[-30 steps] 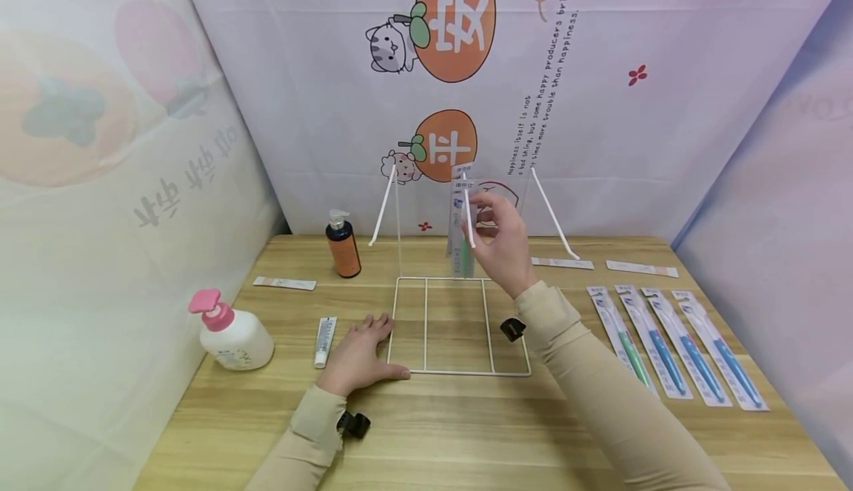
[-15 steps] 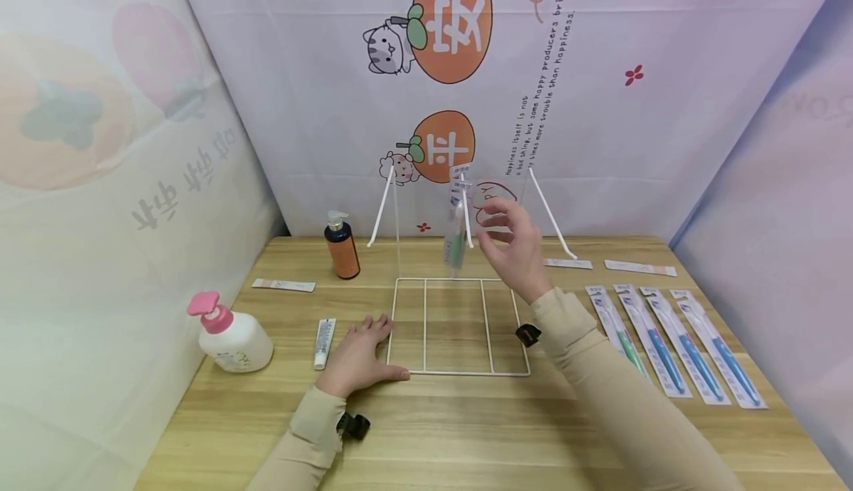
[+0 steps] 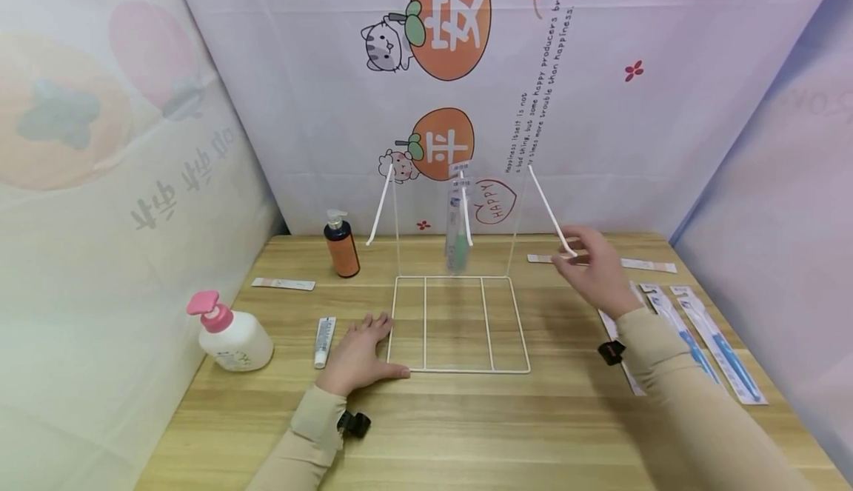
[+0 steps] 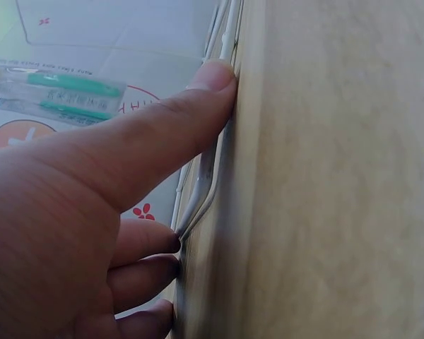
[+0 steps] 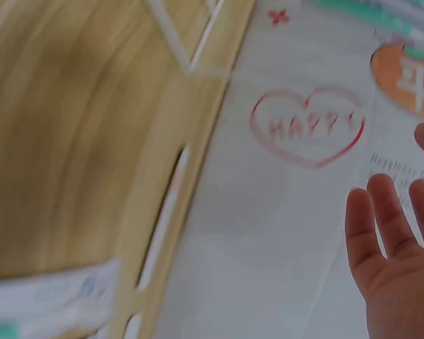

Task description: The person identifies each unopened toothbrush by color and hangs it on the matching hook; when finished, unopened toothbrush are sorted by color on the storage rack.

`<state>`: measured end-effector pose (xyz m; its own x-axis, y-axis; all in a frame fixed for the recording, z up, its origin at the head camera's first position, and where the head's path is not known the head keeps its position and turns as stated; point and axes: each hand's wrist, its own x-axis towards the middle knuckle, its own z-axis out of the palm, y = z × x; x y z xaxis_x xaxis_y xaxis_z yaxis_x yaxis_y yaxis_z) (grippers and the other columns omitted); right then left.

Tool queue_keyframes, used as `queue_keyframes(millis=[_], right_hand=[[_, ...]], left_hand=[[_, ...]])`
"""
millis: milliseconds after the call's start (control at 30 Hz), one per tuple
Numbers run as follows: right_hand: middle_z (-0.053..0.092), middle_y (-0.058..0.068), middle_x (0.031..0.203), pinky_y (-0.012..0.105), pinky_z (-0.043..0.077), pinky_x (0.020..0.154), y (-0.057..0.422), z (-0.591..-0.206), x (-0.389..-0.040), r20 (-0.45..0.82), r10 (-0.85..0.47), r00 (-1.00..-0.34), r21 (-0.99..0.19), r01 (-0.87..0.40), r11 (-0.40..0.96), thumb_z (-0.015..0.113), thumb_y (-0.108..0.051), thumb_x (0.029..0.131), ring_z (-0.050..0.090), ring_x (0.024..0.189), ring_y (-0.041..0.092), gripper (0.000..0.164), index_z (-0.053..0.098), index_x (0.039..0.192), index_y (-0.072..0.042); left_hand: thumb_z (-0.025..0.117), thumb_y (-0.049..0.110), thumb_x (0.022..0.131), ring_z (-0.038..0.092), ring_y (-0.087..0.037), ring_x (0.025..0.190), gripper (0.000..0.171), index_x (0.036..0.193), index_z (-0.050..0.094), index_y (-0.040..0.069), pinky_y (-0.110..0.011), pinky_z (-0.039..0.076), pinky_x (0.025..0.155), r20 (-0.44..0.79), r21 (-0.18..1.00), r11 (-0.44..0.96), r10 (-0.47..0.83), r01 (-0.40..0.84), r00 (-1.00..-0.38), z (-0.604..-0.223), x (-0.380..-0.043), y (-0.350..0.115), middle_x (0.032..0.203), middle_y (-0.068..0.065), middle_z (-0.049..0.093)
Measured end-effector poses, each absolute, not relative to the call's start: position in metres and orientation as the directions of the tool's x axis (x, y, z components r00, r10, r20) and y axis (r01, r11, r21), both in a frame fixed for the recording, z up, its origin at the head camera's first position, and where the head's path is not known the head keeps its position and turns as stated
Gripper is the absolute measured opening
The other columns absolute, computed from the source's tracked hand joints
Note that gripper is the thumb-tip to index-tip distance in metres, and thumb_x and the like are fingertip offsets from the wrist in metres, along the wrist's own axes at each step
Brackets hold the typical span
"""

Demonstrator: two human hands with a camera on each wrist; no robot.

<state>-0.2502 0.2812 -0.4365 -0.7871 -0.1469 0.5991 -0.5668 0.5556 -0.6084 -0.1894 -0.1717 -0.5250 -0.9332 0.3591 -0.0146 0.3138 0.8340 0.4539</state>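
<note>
1. White metal wire rack [image 3: 466, 371], standing.
2. Bare right hand [image 3: 596, 270], moved away, loosely open, holding nothing.
3. Bare left hand [image 3: 362, 355], spread wide, touching the rack's corner.
4. Two green, clear-packed toothbrushes [image 3: 456, 235], now hanging without help from the middle white hook [image 3: 469, 224].

The right hand [image 3: 595, 270] and its sleeve [image 3: 700, 395] hide bits of the packed toothbrushes [image 3: 721, 346]. The left hand [image 3: 358, 356] covers part of the white wire rack [image 3: 460, 371]. Words on the small tube [image 3: 324, 340] are too tiny to read. The right wrist view is blurry.
</note>
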Motion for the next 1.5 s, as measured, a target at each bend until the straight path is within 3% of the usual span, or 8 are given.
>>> queue_keyframes(millis=[300,433,633,800,900,1200,1333,1500], right_hand=[[0.067,0.020,0.134,0.018,0.054,0.071,0.384,-0.463,-0.231,0.347,-0.154,-0.925,-0.562,-0.336,0.756,0.080,-0.010,0.099,0.069,0.104,0.041,0.040,0.068,0.137,-0.008],[0.066,0.025,0.136,0.030,0.056,0.068,0.412,-0.479,-0.230,0.218,-0.218,-0.951,-0.544,-0.303,0.782,0.082,-0.013,0.098,0.068,0.101,0.041,0.043,0.068,0.137,-0.003],[0.069,0.027,0.132,0.033,0.053,0.075,0.431,-0.508,-0.237,0.104,-0.277,-0.955,-0.530,-0.290,0.797,0.086,-0.021,0.096,0.066,0.102,0.036,0.057,0.064,0.144,0.000],[0.069,0.030,0.133,0.065,0.052,0.098,0.434,-0.522,-0.240,0.067,-0.276,-0.959,-0.487,-0.273,0.830,0.082,-0.031,0.099,0.062,0.122,0.053,0.064,0.060,0.152,-0.002],[0.065,0.032,0.136,0.075,0.046,0.101,0.432,-0.525,-0.240,0.041,-0.293,-0.955,-0.480,-0.276,0.833,0.078,-0.031,0.102,0.058,0.126,0.057,0.063,0.058,0.154,-0.001],[0.072,0.023,0.111,0.064,0.053,0.084,0.419,-0.529,-0.238,0.151,-0.281,-0.948,-0.430,-0.319,0.845,0.078,-0.017,0.101,0.066,0.100,0.045,0.046,0.067,0.140,0.004],[0.074,0.026,0.114,0.060,0.056,0.079,0.419,-0.527,-0.237,0.150,-0.229,-0.962,-0.446,-0.272,0.852,0.073,-0.024,0.105,0.070,0.098,0.046,0.045,0.068,0.142,0.001],[0.069,0.034,0.128,0.039,0.058,0.067,0.420,-0.518,-0.230,0.143,-0.151,-0.978,-0.544,-0.205,0.813,0.070,-0.028,0.108,0.072,0.096,0.044,0.049,0.064,0.148,0.000]], left_hand=[[0.090,0.066,0.077,0.032,-0.046,0.158,0.109,0.160,0.053,0.005,-0.065,0.026,0.127,-0.015,0.465,0.829,0.359,0.311,-0.933,-0.527,-0.189,-0.172,0.168,-0.016,0.043],[0.090,0.066,0.078,0.032,-0.045,0.158,0.110,0.161,0.051,0.006,-0.065,0.026,0.127,-0.021,0.463,0.832,0.356,0.306,-0.934,-0.526,-0.190,-0.171,0.169,-0.015,0.042],[0.090,0.065,0.078,0.031,-0.045,0.158,0.109,0.161,0.051,0.005,-0.064,0.025,0.128,-0.016,0.459,0.832,0.360,0.312,-0.933,-0.525,-0.192,-0.170,0.169,-0.016,0.042],[0.090,0.066,0.078,0.032,-0.046,0.158,0.109,0.160,0.052,0.005,-0.064,0.024,0.128,-0.014,0.460,0.830,0.363,0.316,-0.932,-0.526,-0.192,-0.169,0.169,-0.016,0.042],[0.089,0.067,0.078,0.031,-0.045,0.158,0.110,0.161,0.051,0.005,-0.064,0.024,0.128,-0.017,0.453,0.833,0.363,0.317,-0.932,-0.528,-0.192,-0.170,0.169,-0.015,0.042],[0.089,0.067,0.079,0.030,-0.044,0.159,0.110,0.161,0.051,0.006,-0.064,0.024,0.128,-0.021,0.456,0.832,0.365,0.316,-0.931,-0.529,-0.192,-0.173,0.170,-0.014,0.041],[0.089,0.066,0.078,0.031,-0.044,0.159,0.110,0.161,0.051,0.005,-0.065,0.025,0.128,-0.017,0.460,0.830,0.364,0.316,-0.931,-0.529,-0.191,-0.173,0.169,-0.015,0.042],[0.089,0.066,0.078,0.031,-0.044,0.159,0.109,0.161,0.051,0.006,-0.065,0.025,0.128,-0.009,0.461,0.828,0.364,0.319,-0.932,-0.528,-0.192,-0.173,0.169,-0.014,0.042]])
